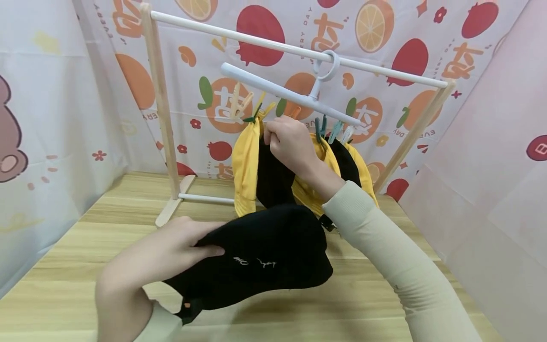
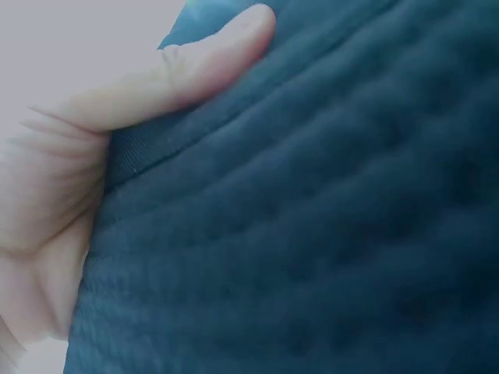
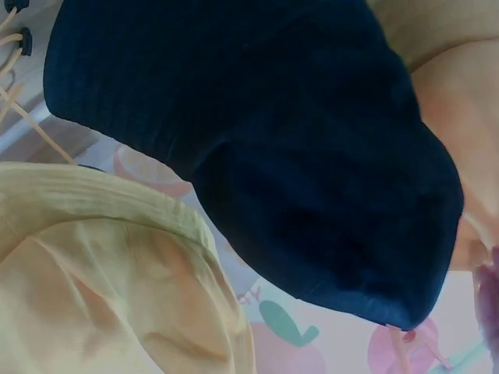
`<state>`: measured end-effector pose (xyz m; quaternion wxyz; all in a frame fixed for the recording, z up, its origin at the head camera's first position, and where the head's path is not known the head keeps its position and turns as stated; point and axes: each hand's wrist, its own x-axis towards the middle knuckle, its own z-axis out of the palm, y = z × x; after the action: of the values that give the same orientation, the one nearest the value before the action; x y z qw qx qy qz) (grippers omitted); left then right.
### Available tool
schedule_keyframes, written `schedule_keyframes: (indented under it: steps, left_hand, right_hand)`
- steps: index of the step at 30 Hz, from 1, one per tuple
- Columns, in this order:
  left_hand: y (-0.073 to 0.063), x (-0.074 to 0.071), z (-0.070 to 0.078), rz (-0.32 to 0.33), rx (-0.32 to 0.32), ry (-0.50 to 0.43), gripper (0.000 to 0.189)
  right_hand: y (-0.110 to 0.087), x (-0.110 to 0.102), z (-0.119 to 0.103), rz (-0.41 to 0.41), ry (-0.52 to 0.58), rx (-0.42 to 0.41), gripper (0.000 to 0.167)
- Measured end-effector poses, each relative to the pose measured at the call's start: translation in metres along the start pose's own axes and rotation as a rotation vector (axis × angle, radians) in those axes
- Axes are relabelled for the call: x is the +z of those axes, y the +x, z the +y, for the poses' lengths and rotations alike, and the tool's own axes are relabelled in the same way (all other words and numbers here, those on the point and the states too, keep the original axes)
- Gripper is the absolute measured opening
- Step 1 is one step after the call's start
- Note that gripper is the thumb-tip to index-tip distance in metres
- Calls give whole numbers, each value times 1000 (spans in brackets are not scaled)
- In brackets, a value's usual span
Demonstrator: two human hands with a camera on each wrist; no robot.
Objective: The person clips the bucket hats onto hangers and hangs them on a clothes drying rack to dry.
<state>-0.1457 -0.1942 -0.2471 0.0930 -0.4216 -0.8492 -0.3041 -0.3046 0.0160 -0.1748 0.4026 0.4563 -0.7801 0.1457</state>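
Note:
My left hand [image 1: 188, 249] grips the edge of a black bucket hat [image 1: 273, 261] with small white stitching, held above the table. In the left wrist view, the thumb [image 2: 210, 66] lies over its stitched brim. My right hand [image 1: 292, 142] has curled fingers at the top of a hanging black hat [image 1: 273, 180]; its fingertips are hidden. An orange clothespin [image 1: 295, 112] shows just behind its knuckles. Yellow hats [image 1: 246, 171] hang on either side. The right wrist view shows a black hat [image 3: 327, 171] between pale-looking yellow ones [image 3: 117, 273].
A white hanger [image 1: 278, 90] hangs tilted from the rod [image 1: 256, 40] of a wooden rack. Cream clothespins [image 1: 237, 104] dangle at its left; dark green and teal clothespins [image 1: 335, 131] are at the right. The rack's foot [image 1: 175, 202] stands on the wood-grain table [image 1: 107, 228]. Printed cloth walls surround it.

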Motion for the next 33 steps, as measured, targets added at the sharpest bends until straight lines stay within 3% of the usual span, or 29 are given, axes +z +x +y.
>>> schedule_keyframes:
  steps: [2, 4, 8, 12, 15, 20, 23, 26, 29, 33]
  left_hand:
    - [-8, -5, -6, 40, 27, 19, 30]
    - [-15, -10, -13, 73, 43, 42, 34]
    - [-30, -21, -29, 106, 65, 60, 41]
    - [-43, -33, -46, 124, 39, 109, 48]
    - [-56, -42, -59, 141, -38, 113, 45]
    - [-91, -53, -80, 155, -306, 35, 31]
    - [-115, -60, -89, 181, -469, 56, 30]
    - [-131, -65, -94, 253, -560, 114, 29]
    - [-135, -67, -96, 367, -598, 210, 29]
    - [-114, -67, -80, 425, -632, 311, 33]
  right_hand:
    - [0, -2, 0, 48, 43, -118, 29]
    - [3, -3, -1, 35, 84, -233, 23]
    - [7, -5, -4, -156, 112, -371, 16]
    - [6, -7, -3, -335, 12, -403, 16]
    - [2, -6, -1, -366, -72, -413, 18]
    - [-2, -5, 0, -357, -129, -426, 18]
    - [-2, -4, 1, -358, -141, -429, 18]
    - [-2, -4, 2, -370, -154, -424, 17]
    - [-3, -4, 4, -375, -160, -405, 18]
    - [-5, -3, 4, -338, -150, -371, 19]
